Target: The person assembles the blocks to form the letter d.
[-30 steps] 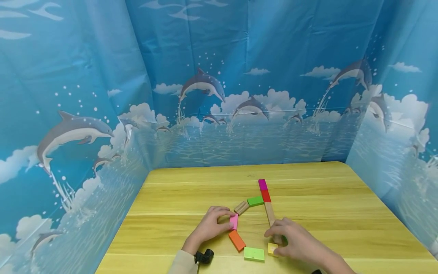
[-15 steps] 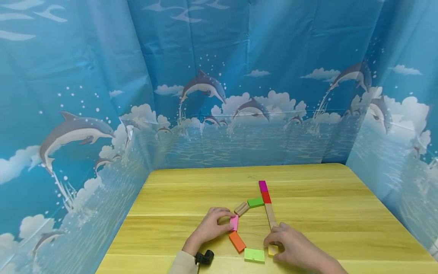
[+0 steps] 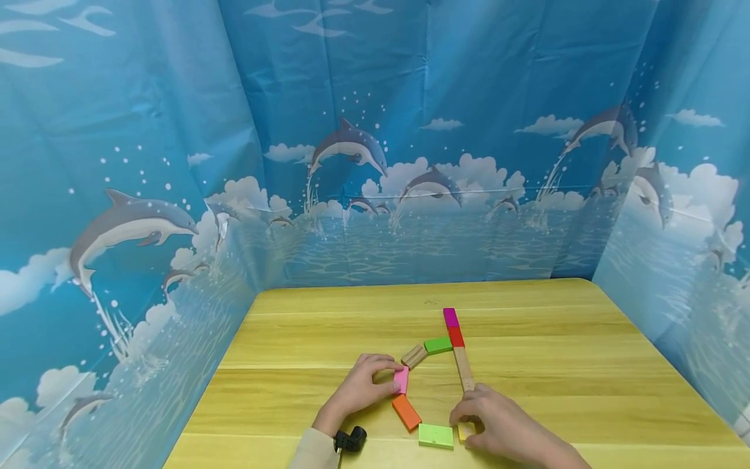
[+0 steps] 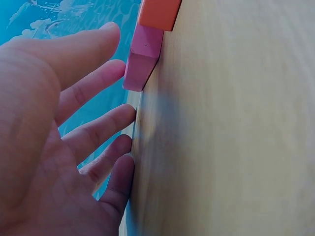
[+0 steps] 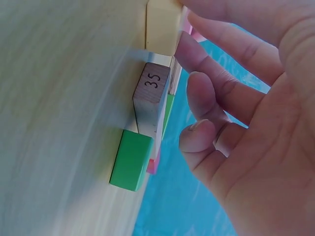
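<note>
My left hand (image 3: pixel 363 384) rests at a pink block (image 3: pixel 402 378); in the left wrist view the index fingertip (image 4: pixel 120 68) touches that block, the thumb stands a little off it, and the other fingers are loosely bent. My right hand (image 3: pixel 504 423) pinches a yellow block (image 3: pixel 465 432), which it partly covers. Near this hand in the right wrist view stand a wooden block marked 35 (image 5: pixel 151 88) and a dark green block (image 5: pixel 130 162), both untouched. A light green block (image 3: pixel 435 436) lies just left of the yellow one, and an orange block (image 3: pixel 407 412) adjoins the pink.
A plain grooved wooden block (image 3: pixel 415 355) and a green block (image 3: pixel 437 345) continue the curve. Along its right run wooden pieces (image 3: pixel 463 368), a red block (image 3: pixel 456 337) and a magenta block (image 3: pixel 450 317). Beyond the wooden table (image 3: pixel 328 312) hangs a dolphin-print curtain (image 3: pixel 375 247).
My right hand has shifted slightly left and closed its fingers round the yellow block, which has moved a little nearer. The dark green block is now hidden in the head view. My left hand stays put.
</note>
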Available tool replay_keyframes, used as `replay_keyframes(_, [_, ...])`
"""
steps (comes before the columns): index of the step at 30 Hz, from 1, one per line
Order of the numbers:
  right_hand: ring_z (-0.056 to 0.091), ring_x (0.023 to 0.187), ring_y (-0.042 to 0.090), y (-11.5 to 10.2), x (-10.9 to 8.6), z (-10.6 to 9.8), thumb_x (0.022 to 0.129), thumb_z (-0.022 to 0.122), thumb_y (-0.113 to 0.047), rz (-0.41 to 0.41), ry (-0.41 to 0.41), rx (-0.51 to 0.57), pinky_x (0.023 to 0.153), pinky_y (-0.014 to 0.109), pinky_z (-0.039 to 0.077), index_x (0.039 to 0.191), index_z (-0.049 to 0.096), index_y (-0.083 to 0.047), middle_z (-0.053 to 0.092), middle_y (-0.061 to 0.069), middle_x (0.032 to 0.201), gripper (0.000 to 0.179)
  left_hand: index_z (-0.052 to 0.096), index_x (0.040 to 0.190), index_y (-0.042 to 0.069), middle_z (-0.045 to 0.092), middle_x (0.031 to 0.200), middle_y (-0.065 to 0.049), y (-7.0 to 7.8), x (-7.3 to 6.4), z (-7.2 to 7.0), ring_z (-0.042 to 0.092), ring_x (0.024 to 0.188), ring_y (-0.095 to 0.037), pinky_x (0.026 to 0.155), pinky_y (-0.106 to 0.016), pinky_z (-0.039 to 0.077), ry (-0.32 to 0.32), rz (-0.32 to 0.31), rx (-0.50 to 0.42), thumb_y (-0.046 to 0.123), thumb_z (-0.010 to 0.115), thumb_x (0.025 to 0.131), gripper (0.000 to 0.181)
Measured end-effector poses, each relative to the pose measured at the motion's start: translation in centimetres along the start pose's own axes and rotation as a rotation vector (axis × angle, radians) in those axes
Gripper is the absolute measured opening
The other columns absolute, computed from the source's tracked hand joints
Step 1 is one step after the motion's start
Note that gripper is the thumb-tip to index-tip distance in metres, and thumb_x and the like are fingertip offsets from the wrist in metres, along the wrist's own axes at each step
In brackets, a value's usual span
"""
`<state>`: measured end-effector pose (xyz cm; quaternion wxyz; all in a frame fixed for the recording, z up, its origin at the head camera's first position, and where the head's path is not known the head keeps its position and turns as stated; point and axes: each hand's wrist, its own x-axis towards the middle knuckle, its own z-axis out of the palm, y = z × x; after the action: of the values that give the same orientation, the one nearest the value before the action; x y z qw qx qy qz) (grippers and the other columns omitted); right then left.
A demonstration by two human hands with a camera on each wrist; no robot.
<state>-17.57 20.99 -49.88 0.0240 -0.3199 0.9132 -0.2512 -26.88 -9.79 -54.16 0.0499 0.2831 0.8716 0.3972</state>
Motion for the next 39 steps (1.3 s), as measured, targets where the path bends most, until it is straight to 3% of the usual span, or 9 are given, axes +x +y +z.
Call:
replay_keyframes(3, [0.050,0.089,0.004,-0.03,0.02,0.08,0.074,0.087,-0.018,0.001,-0.007,0.016,0.078,0.033,0.050,0.099,0.075,-0.036,0.062,-0.025,0.098,0.032,0.070,0.129,0.029,0.055,0.141,0.003,-0.02,0.03,0.00,0.042,0.131,-0.023,0.104,-0.055,0.039,-0.001,0.001,0.000,0.037,0.071,0.095,0.034])
replay_keyframes(10, [0.052,0.090,0.004,-0.23,0.19,0.19,0.075,0.087,-0.021,0.015,-0.020,0.030,0.082,0.035,0.050,0.100,0.075,-0.036,0.063,-0.025,0.099,0.032,0.069,0.130,0.028,0.055,0.141,0.003,0.13,0.13,-0.14,0.042,0.131,-0.022,0.105,-0.053,0.039,-0.006,0.000,0.008,0.037,0.070,0.096,0.035])
replay_keyframes(22, [0.046,0.080,0.004,-0.41,0.25,0.76,0.074,0.087,-0.018,0.012,-0.040,0.120,0.065,0.024,0.043,0.105,0.076,-0.031,0.063,-0.023,0.095,0.035,0.070,0.128,0.031,0.056,0.140,0.005,-0.22,0.12,0.05,0.042,0.131,-0.022,0.105,-0.054,0.039,-0.004,-0.002,0.003,0.039,0.070,0.095,0.034])
replay_keyframes(39, [0.049,0.082,0.002,-0.09,0.29,0.91,0.075,0.087,-0.015,-0.027,-0.032,0.130,0.067,0.024,0.045,0.110,0.075,-0.033,0.065,-0.023,0.102,0.041,0.070,0.128,0.030,0.057,0.139,0.005,-0.08,0.13,0.02,0.043,0.130,-0.022,0.105,-0.054,0.039,0.004,0.000,0.009,0.037,0.071,0.095,0.033])
